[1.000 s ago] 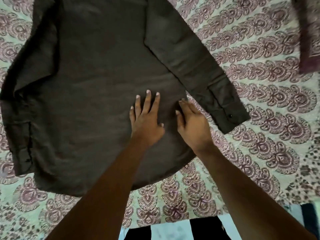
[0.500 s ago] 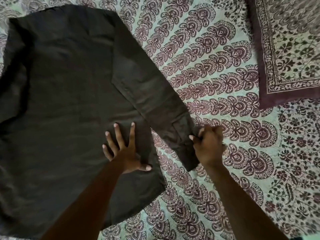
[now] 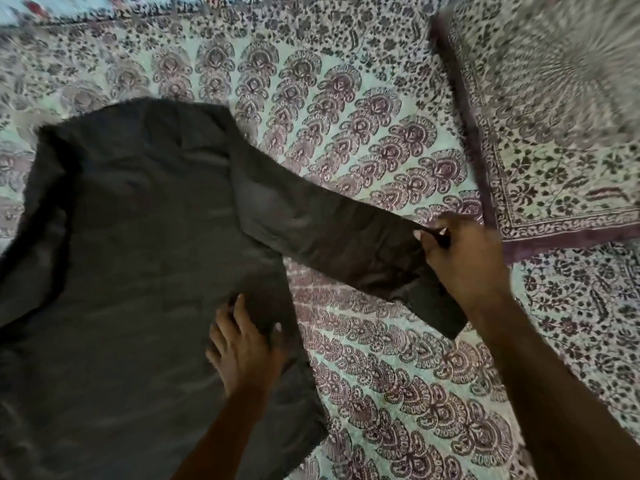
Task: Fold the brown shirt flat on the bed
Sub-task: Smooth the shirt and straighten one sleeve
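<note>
Where the bed sheet (image 3: 381,133) spreads its maroon paisley print over pale green, the brown shirt (image 3: 138,254) lies flat on its left half, smooth and matte, with its left and lower edges cut off by the frame. A pillow (image 3: 554,150) in a bordered floral print sits at upper right, its far corner blurred. One long sleeve (image 3: 329,237) stretches sideways, and the right hand (image 3: 464,258) pinches it near the cuff. The left hand (image 3: 242,348) presses the shirt's body, fingers spread flat.
</note>
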### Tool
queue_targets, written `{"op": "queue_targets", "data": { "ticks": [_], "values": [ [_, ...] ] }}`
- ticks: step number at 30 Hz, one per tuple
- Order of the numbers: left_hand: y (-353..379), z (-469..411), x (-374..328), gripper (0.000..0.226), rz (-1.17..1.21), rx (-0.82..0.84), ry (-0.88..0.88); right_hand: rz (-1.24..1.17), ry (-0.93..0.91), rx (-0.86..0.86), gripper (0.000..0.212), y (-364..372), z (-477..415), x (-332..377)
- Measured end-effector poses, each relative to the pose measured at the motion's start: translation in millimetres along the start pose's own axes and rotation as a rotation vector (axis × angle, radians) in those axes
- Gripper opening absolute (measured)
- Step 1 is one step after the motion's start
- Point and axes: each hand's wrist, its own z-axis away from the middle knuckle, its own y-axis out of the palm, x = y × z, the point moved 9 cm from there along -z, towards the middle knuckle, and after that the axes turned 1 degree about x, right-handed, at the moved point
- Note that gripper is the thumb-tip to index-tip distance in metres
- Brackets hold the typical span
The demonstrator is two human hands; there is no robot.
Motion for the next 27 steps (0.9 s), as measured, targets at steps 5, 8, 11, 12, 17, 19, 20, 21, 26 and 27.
{"op": "queue_targets", "data": {
  "ticks": [5, 8, 11, 12, 17, 19, 20, 21, 26, 27],
  "values": [
    [-31, -55, -62, 0.063, 0.070, -0.122, 0.116, 0.200, -0.036, -0.057, 0.028, -40, -47, 2],
    [-36, -101, -113, 0.061, 0.072, -0.140, 0.277, 0.255, -0.088, -0.087, 0.030, -51, -83, -4],
    [-34, -153, -156, 0.063, 0.018, -0.173, 0.328, 0.339, -0.126, -0.035, 0.035, -51, -125, -14],
    [-37, -169, -164, 0.063, 0.015, -0.190, 0.313, 0.358, -0.134, -0.025, 0.036, -52, -136, -16],
    [-42, -230, -183, 0.068, 0.069, -0.229, 0.180, 0.359, -0.119, -0.017, 0.037, -64, -185, -40],
    [-39, -243, -187, 0.068, 0.071, -0.209, 0.193, 0.331, -0.103, -0.040, 0.033, -72, -197, -51],
    [-36, -247, -187, 0.068, 0.075, -0.187, 0.209, 0.320, -0.106, -0.052, 0.030, -75, -202, -55],
    [-31, -251, -188, 0.068, 0.074, -0.159, 0.224, 0.316, -0.115, -0.061, 0.028, -76, -207, -59],
    [-17, -266, -183, 0.070, -0.037, -0.110, 0.223, 0.386, -0.169, -0.073, 0.030, -66, -233, -74],
    [-18, -269, -182, 0.072, -0.051, -0.118, 0.225, 0.403, -0.187, -0.088, 0.032, -65, -239, -76]
  ]
}}
